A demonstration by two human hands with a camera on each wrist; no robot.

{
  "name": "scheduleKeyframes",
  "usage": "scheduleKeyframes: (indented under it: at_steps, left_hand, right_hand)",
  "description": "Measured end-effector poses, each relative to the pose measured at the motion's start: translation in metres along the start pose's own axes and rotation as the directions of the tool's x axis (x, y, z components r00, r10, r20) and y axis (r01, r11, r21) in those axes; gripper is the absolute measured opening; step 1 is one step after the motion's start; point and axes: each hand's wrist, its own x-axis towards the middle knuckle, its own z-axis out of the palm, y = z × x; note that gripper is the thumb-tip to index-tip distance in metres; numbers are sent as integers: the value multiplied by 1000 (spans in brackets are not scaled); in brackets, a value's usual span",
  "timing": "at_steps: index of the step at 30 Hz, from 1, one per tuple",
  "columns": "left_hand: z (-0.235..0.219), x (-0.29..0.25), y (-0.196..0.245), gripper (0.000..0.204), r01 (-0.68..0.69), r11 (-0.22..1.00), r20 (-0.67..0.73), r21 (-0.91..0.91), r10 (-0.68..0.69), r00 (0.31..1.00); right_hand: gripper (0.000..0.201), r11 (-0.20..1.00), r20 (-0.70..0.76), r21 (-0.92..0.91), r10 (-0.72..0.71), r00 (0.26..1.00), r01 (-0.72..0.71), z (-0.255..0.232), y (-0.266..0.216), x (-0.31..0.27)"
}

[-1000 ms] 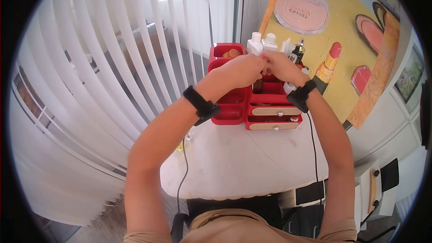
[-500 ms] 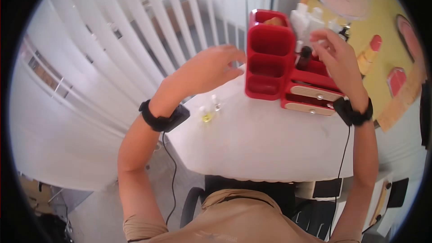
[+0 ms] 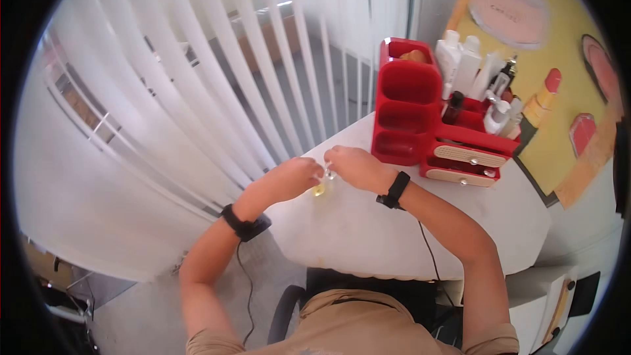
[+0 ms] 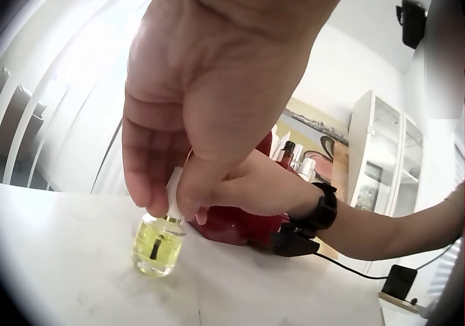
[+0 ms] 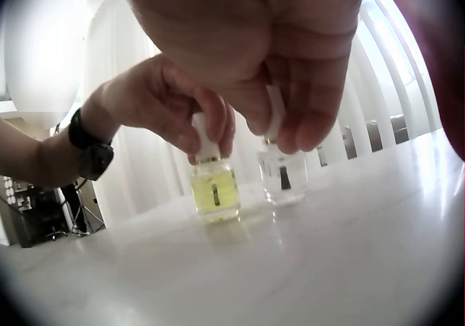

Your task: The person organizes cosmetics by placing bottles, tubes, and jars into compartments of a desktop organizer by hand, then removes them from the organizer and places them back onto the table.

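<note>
Two small nail polish bottles with tall white caps stand upright side by side on the white table [image 3: 407,223]. One bottle holds yellow liquid [image 5: 216,192]; the other is a clear bottle [image 5: 283,177], and a dark brush shows inside each. My left hand [image 3: 289,179] pinches the white cap [image 5: 205,137] of the yellow one between thumb and fingers. Close beside it, my right hand [image 3: 358,167] pinches the cap of the clear one, its fingers hiding part of that cap. In the left wrist view the yellow bottle [image 4: 156,247] sits low, and the right hand overlaps behind the left.
A red organizer [image 3: 411,89] with open compartments and two small drawers [image 3: 460,164] stands at the back right. White bottles [image 3: 467,66] and other cosmetics fill part of it. Vertical blinds [image 3: 197,92] hang along the left, and a painted picture [image 3: 539,52] leans at the right.
Both hands have left the red organizer and come left and nearer to the two small bottles. Each now grips a bottle's cap. The head view has swung left.
</note>
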Motion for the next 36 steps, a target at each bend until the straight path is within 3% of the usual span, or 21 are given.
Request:
scheduleKeyframes:
  at_steps: [2, 4, 6, 8, 12, 14, 15, 18, 20, 22, 24, 25, 26, 28, 30, 32, 33, 35, 36]
  left_hand:
    - [-1, 13, 7, 12, -102, 995, -27, 1, 102, 994]
    - [-24, 21, 41, 15, 7, 1000, 59, -22, -5, 998]
    - [-43, 36, 75, 14, -62, 996, 55, -68, 66, 996]
    - [-53, 50, 102, 14, -100, 989, 57, -110, 107, 993]
    - [-64, 106, 149, 14, -453, 890, -138, -48, 443, 886]
    - [-67, 138, 171, 11, -562, 820, -247, 105, 569, 784]
    - [-69, 156, 182, 12, -549, 817, -227, 174, 576, 785]
    - [-69, 211, 204, 15, -525, 810, -188, 262, 576, 796]
    - [-63, 233, 214, 16, -510, 809, -173, 292, 569, 804]
    - [-57, 248, 218, 14, -451, 821, -81, 350, 506, 859]
    - [-46, 261, 212, 13, -463, 813, -72, 354, 517, 853]
    - [-41, 267, 210, 12, -482, 804, -64, 349, 533, 844]
    - [-33, 273, 208, 12, -473, 803, -69, 363, 529, 846]
    - [-23, 276, 202, 11, -462, 841, -132, 283, 511, 849]
    - [-19, 269, 200, 10, -447, 853, -226, 267, 507, 832]
    - [-17, 266, 203, 12, -409, 797, -200, 445, 533, 822]
    - [-16, 261, 201, 11, -433, 769, -294, 470, 599, 745]
    - [-18, 263, 199, 10, -432, 757, -278, 490, 606, 746]
    - [-21, 264, 200, 9, -455, 731, -252, 509, 632, 733]
  right_hand:
    - [20, 1000, -3, 20, 13, 1000, -13, -26, -8, -23]
    - [20, 999, -12, 28, 28, 1000, -28, -67, -16, -55]
    - [19, 992, -54, 125, 12, 998, -5, -110, -24, -89]
    - [17, 993, -63, 95, 76, 995, -70, -164, -39, -119]
    - [15, 932, -280, -168, 266, 923, -320, -245, -48, -155]
    - [16, 887, -336, -128, 381, 861, -443, -273, -39, -155]
    - [14, 887, -402, -255, 265, 877, -385, -278, -21, -157]
    - [12, 857, -356, -396, 188, 915, -330, -291, 24, -150]
    - [15, 848, -304, -423, 199, 932, -319, -298, 52, -140]
    - [19, 844, -244, -446, 207, 947, -299, -298, 70, -133]
    - [10, 814, -215, -466, 275, 937, -346, -296, 79, -127]
    - [7, 841, -235, -447, 216, 948, -303, -291, 93, -130]
    - [7, 843, -240, -452, 200, 950, -292, -291, 96, -134]
    - [10, 838, -201, -363, 356, 913, -406, -286, 100, -126]
    - [12, 809, -208, -478, 273, 939, -341, -285, 97, -125]
    - [19, 839, -261, -399, 283, 923, -370, -287, 88, -127]
    - [22, 853, -288, -367, 276, 917, -372, -290, 83, -129]
    - [24, 869, -307, -333, 268, 913, -367, -295, 59, -132]
    - [24, 890, -403, -210, 298, 865, -405, -296, 36, -132]
